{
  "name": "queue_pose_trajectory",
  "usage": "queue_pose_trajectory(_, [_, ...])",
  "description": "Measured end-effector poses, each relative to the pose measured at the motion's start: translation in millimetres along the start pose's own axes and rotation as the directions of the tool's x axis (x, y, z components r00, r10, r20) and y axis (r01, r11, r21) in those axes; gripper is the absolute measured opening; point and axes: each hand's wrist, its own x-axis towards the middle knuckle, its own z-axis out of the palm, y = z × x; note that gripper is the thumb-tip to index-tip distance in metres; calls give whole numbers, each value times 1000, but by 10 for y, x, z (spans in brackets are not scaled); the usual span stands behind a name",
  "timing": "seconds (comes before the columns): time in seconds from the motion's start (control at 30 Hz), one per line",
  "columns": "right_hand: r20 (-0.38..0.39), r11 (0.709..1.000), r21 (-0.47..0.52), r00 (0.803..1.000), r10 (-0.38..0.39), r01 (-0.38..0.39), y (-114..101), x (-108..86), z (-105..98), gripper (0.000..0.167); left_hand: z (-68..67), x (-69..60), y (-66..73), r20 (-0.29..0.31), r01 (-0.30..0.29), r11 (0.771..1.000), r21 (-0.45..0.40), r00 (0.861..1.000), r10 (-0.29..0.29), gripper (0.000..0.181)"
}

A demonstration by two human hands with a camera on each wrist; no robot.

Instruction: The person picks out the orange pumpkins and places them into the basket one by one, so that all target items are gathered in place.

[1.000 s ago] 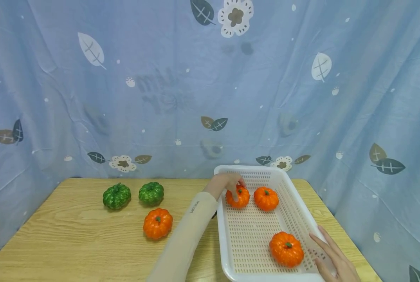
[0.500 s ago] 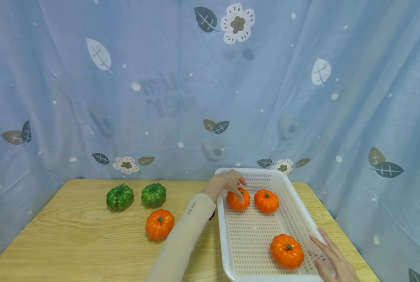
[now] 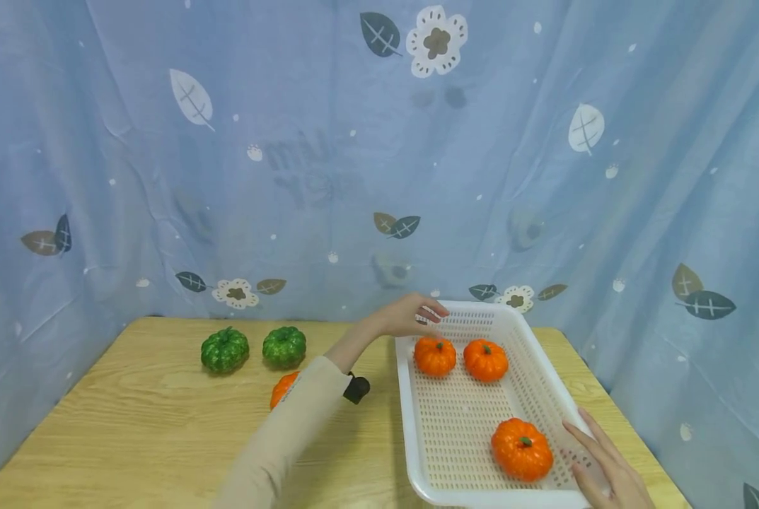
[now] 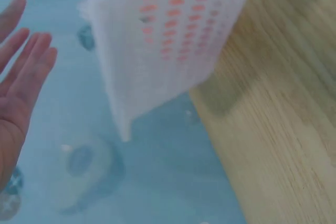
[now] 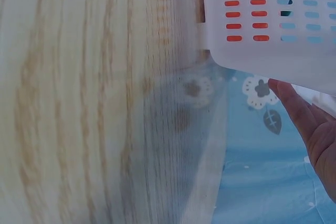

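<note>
In the head view, my left hand [image 3: 411, 316] hovers over the far left corner of a white slotted plastic basket [image 3: 411, 438], holding nothing. Its fingers look straight and apart from the basket in the left wrist view. Just below it in the basket lies an orange toy pumpkin [image 3: 435, 356], with a second pumpkin [image 3: 486, 360] beside it. A third, larger-looking pumpkin [image 3: 522, 449] lies near the basket's front right. My right hand [image 3: 615, 472] rests at the right rim, fingers extended; the right wrist view shows its fingertips [image 5: 281, 88] at the basket edge.
Left of the basket, two green toy pumpkins [image 3: 225, 350] stand on the wooden table [image 3: 163, 424]. Another orange pumpkin [image 3: 284, 389] is partly hidden by my left sleeve [image 3: 303, 410]. A blue patterned curtain [image 3: 328, 177] hangs behind the table.
My left hand has let go of the far left orange pumpkin and risen off it; the forearm has swung left, covering part of the orange pumpkin on the table. The right hand stays put.
</note>
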Motion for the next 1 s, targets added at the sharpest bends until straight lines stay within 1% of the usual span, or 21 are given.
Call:
queue_pose_trajectory(0.07, [-15, 1000, 8, 1000, -11, 11, -15, 2, -7, 43, -26, -135, 59, -49, -31, 999, -39, 998, 29, 41])
queue_pose_trajectory(0.17, [-29, 1000, 12, 999, -24, 25, -28, 18, -25, 43, -46, -404, 108, -117, -43, 993, -112, 993, 30, 39])
queue_pose_trajectory(0.23, [-18, 1000, 10, 1000, -18, 18, -26, 31, -48, 42, -38, -606, 96, -144, -46, 987, -154, 989, 24, 39])
queue_pose_trajectory(0.33, [23, 1000, 0, 1000, 13, -13, -17, 50, -82, 42, -14, -921, 45, -152, -35, 979, -200, 988, 4, 41])
queue_pose_trajectory(0.4, [50, 999, -1, 998, 34, -34, -15, 54, -96, 43, 0, -1127, -8, -147, -22, 978, -208, 989, -9, 42])
queue_pose_trajectory(0.5, [59, 999, 2, 997, 46, -46, -23, 51, -93, 43, 2, -1414, -115, -136, -13, 981, -192, 991, -14, 41])
queue_pose_trajectory(0.6, [57, 999, 8, 997, 48, -49, -38, 44, -79, 42, -1, -1655, -259, -130, -11, 984, -180, 992, -12, 42])
queue_pose_trajectory(0.7, [66, 998, 8, 996, 58, -58, -46, 31, -65, 42, 9, -1830, -409, -116, 11, 988, -152, 993, -29, 43])
queue_pose_trajectory(0.77, [65, 998, 6, 996, 60, -60, -41, 19, -57, 42, 18, -1905, -477, -105, 21, 990, -140, 994, -36, 44])
queue_pose_trajectory(0.83, [58, 998, 3, 997, 58, -59, -34, 6, -48, 42, 26, -1959, -517, -98, 43, 990, -132, 994, -56, 45])
queue_pose_trajectory(0.9, [39, 999, 5, 998, 45, -45, -26, -6, -37, 42, 27, -2000, -533, -100, 51, 990, -132, 993, -64, 45])
queue_pose_trajectory(1.0, [14, 1000, 18, 1000, 24, -24, -30, -19, -16, 42, 19, -2056, -555, -97, 60, 986, -156, 992, -76, 47])
